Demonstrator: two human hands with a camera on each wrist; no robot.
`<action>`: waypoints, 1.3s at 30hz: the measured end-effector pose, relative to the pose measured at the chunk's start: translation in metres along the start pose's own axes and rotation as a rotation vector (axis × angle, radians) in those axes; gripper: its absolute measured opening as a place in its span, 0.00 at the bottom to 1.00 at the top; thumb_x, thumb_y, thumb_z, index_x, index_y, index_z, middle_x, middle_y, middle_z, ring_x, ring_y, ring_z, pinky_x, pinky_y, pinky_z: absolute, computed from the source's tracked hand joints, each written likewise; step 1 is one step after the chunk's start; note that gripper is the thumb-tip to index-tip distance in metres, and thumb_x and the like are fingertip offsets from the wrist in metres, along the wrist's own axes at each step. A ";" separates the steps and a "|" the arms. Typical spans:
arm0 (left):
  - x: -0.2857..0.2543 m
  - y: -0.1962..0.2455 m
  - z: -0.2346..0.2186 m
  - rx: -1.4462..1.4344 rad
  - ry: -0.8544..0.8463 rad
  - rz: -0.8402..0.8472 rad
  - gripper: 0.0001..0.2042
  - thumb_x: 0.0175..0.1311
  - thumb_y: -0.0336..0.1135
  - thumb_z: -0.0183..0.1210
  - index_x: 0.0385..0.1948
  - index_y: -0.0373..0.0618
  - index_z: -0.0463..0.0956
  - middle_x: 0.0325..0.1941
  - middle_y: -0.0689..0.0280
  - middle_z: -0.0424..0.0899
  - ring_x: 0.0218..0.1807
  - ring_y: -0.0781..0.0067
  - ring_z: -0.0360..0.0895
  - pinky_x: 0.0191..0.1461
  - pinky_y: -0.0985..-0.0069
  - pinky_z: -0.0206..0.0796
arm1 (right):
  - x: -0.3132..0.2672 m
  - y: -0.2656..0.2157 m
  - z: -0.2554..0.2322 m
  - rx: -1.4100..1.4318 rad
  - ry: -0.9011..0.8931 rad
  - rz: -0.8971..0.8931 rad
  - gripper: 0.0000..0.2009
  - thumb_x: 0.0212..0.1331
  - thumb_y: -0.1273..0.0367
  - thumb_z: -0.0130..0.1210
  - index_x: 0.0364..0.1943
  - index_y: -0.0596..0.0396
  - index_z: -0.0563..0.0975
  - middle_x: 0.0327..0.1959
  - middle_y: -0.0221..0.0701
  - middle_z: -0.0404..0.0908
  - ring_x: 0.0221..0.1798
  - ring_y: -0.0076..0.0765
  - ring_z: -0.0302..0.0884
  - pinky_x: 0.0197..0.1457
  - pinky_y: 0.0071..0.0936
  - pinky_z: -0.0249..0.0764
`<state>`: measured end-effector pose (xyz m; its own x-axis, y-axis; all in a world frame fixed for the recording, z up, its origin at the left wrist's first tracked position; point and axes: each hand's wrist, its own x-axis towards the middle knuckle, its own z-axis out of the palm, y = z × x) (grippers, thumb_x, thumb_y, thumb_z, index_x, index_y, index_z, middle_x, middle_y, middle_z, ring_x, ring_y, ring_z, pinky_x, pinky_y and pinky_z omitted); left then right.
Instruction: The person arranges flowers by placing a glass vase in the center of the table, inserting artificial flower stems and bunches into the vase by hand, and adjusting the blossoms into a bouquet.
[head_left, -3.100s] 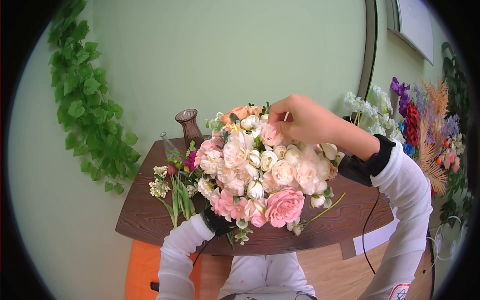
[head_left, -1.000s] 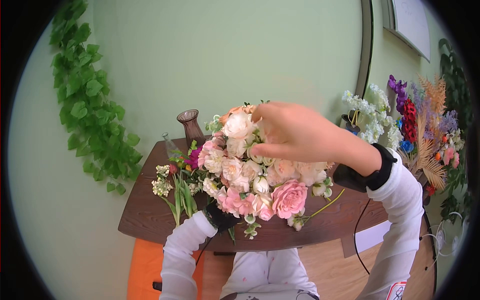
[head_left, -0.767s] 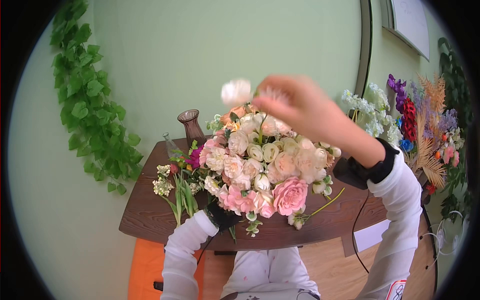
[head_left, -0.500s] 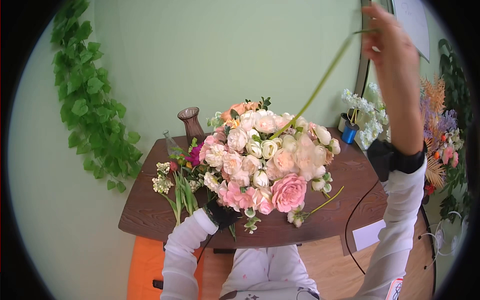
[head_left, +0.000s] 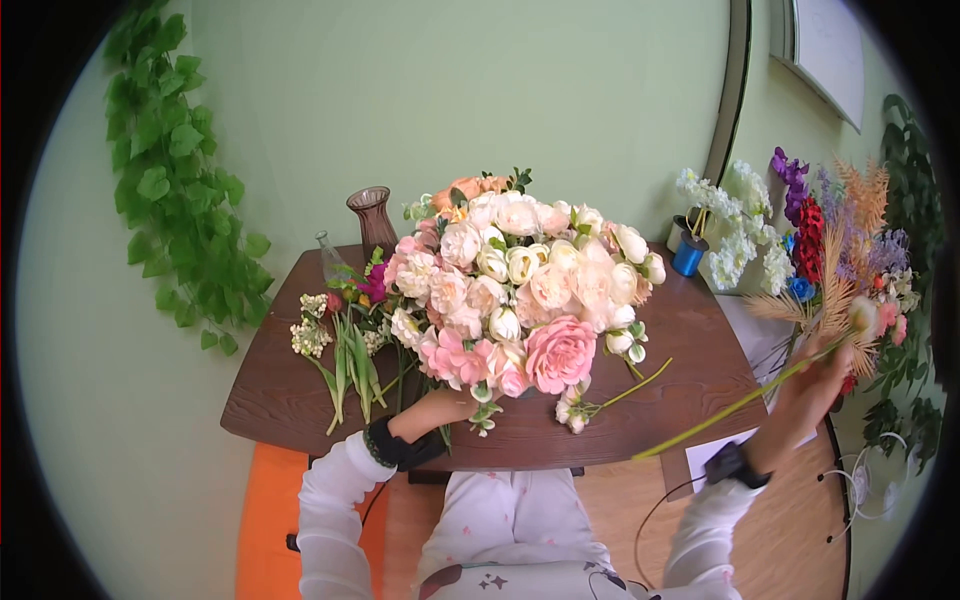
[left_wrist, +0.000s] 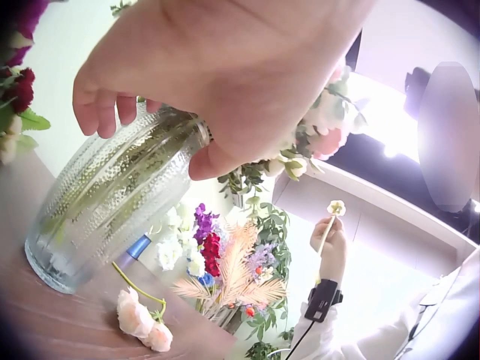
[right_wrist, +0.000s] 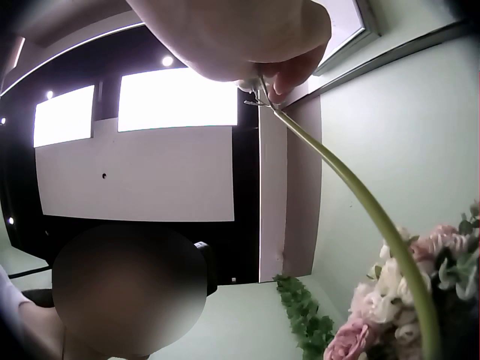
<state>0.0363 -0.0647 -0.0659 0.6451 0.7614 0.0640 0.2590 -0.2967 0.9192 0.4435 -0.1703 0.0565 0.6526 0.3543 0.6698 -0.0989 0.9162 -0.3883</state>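
My left hand (head_left: 445, 410) grips the neck of a ribbed clear glass vase (left_wrist: 112, 199), which stands on the table, stems showing inside it. The vase bears a big bouquet (head_left: 530, 290) of white, cream and pink flowers; the bouquet hides it in the head view. Out past the table's right edge, my right hand (head_left: 810, 390) pinches the long green stem (right_wrist: 360, 195) of a white flower (left_wrist: 336, 208), its head beside the hand and the stem's end pointing back towards the table. A loose pinkish-white flower sprig (head_left: 575, 408) lies in front of the bouquet.
Tulips and berry sprigs (head_left: 345, 360) lie left on the dark wooden table (head_left: 270, 400). Behind them stand a purple glass vase (head_left: 374, 215) and a small clear bottle (head_left: 330, 257). A blue spool (head_left: 690, 255) and white blossoms stand back right. Colourful flowers (head_left: 820, 250) fill the right side.
My right hand has drawn the white flower up out of the bouquet, swung it high to the right, then lowered it beside the table's right edge. My left hand has stayed under the bouquet.
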 end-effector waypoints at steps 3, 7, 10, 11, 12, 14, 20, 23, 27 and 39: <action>0.004 0.018 0.029 0.369 0.053 0.056 0.17 0.65 0.33 0.45 0.55 0.42 0.63 0.51 0.59 0.72 0.53 0.66 0.69 0.55 0.72 0.61 | -0.063 0.025 0.016 -0.055 0.080 0.086 0.14 0.63 0.63 0.47 0.48 0.56 0.69 0.30 0.26 0.74 0.21 0.18 0.65 0.18 0.11 0.60; -0.012 0.052 0.051 0.167 -0.005 0.090 0.18 0.66 0.37 0.45 0.54 0.37 0.60 0.55 0.58 0.67 0.57 0.68 0.65 0.58 0.74 0.58 | -0.121 0.044 0.049 -0.166 0.040 0.287 0.15 0.62 0.64 0.47 0.49 0.57 0.68 0.27 0.25 0.71 0.19 0.17 0.65 0.16 0.12 0.60; -0.017 0.056 0.069 0.021 -0.219 0.089 0.14 0.67 0.39 0.43 0.45 0.38 0.64 0.42 0.58 0.73 0.44 0.69 0.72 0.48 0.75 0.64 | -0.147 0.056 0.057 -0.154 0.011 0.402 0.16 0.62 0.63 0.47 0.49 0.59 0.67 0.24 0.25 0.69 0.19 0.17 0.65 0.18 0.14 0.62; -0.020 0.066 0.070 0.065 -0.275 -0.012 0.13 0.68 0.39 0.42 0.45 0.38 0.65 0.38 0.60 0.74 0.40 0.70 0.73 0.46 0.75 0.64 | -0.153 0.058 0.061 -0.140 0.004 0.415 0.15 0.62 0.64 0.47 0.47 0.59 0.67 0.24 0.25 0.69 0.19 0.18 0.65 0.19 0.14 0.62; -0.019 0.065 0.072 0.062 -0.268 -0.015 0.13 0.68 0.39 0.42 0.45 0.38 0.65 0.38 0.60 0.74 0.40 0.70 0.73 0.46 0.75 0.64 | -0.157 0.058 0.066 -0.137 -0.003 0.420 0.15 0.62 0.64 0.47 0.47 0.59 0.67 0.24 0.25 0.69 0.19 0.18 0.65 0.19 0.14 0.62; -0.016 0.061 0.075 0.165 -0.311 0.025 0.12 0.68 0.38 0.40 0.42 0.38 0.65 0.32 0.64 0.74 0.34 0.72 0.73 0.41 0.73 0.65 | -0.163 0.058 0.072 -0.084 0.018 0.503 0.07 0.62 0.68 0.46 0.35 0.58 0.66 0.24 0.29 0.69 0.20 0.23 0.69 0.20 0.17 0.68; -0.018 0.059 0.089 -0.271 -0.282 0.110 0.11 0.69 0.36 0.38 0.39 0.38 0.67 0.25 0.65 0.73 0.30 0.77 0.72 0.36 0.77 0.64 | -0.162 0.067 0.066 -0.098 0.015 0.441 0.08 0.63 0.67 0.46 0.36 0.57 0.66 0.24 0.30 0.69 0.20 0.23 0.68 0.21 0.18 0.66; -0.017 0.062 0.086 -0.044 -0.326 0.085 0.11 0.69 0.37 0.37 0.38 0.40 0.67 0.23 0.70 0.72 0.27 0.80 0.70 0.35 0.79 0.64 | -0.157 0.069 0.057 -0.117 0.045 0.428 0.08 0.63 0.66 0.46 0.35 0.57 0.66 0.23 0.30 0.69 0.20 0.24 0.67 0.22 0.18 0.65; -0.007 0.046 0.088 -0.140 -0.278 0.023 0.12 0.70 0.37 0.36 0.35 0.40 0.66 0.22 0.70 0.70 0.25 0.82 0.68 0.33 0.80 0.63 | -0.155 0.061 0.065 0.040 0.076 0.459 0.17 0.59 0.64 0.51 0.48 0.60 0.66 0.32 0.33 0.73 0.26 0.24 0.70 0.23 0.18 0.66; 0.023 0.056 0.089 -0.012 -0.122 0.155 0.09 0.67 0.35 0.42 0.38 0.38 0.68 0.21 0.67 0.72 0.25 0.78 0.70 0.30 0.79 0.61 | -0.177 0.061 0.053 -0.288 -0.518 0.669 0.11 0.62 0.72 0.46 0.44 0.66 0.74 0.36 0.31 0.76 0.28 0.17 0.68 0.27 0.13 0.65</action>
<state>0.1296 -0.1154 -0.0471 0.7594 0.6312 0.1577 0.1422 -0.3975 0.9065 0.2821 -0.1674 -0.0524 0.0982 0.9017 0.4211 -0.0996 0.4299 -0.8973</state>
